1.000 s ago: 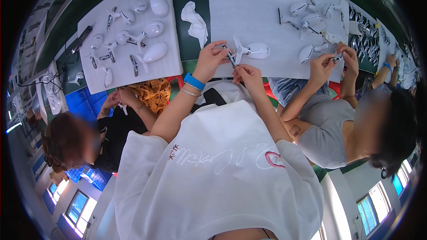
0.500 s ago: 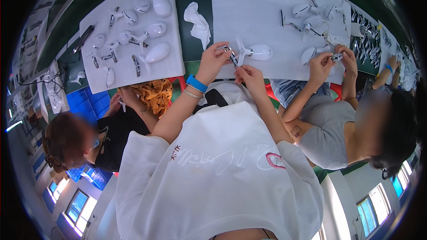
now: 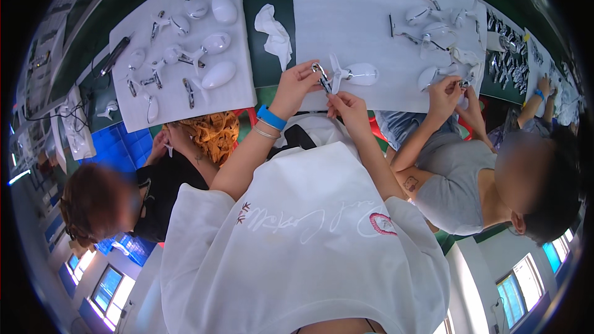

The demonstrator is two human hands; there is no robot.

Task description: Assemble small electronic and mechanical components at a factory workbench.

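A small shiny chrome metal piece with a curved upper end is held between my two hands, over the table's near edge. My left hand pinches its upper end between thumb and fingers. Lower down, my right hand has its fingertips closed on the other end. Just beyond them, on the white sheet, lies a glossy white oval part with a thin metal stem, next to a white branched piece. The fingers hide some of the chrome piece.
White foam sheets cover the table. Similar white oval parts and chrome pieces lie left and right. A crumpled white cloth sits between the sheets. Co-workers sit close on both sides, the right one's hands holding a small part.
My hands stay almost in place, with the chrome piece barely shifted. The co-worker on the right has lowered a hand and turned their head; the left one's hands moved slightly.
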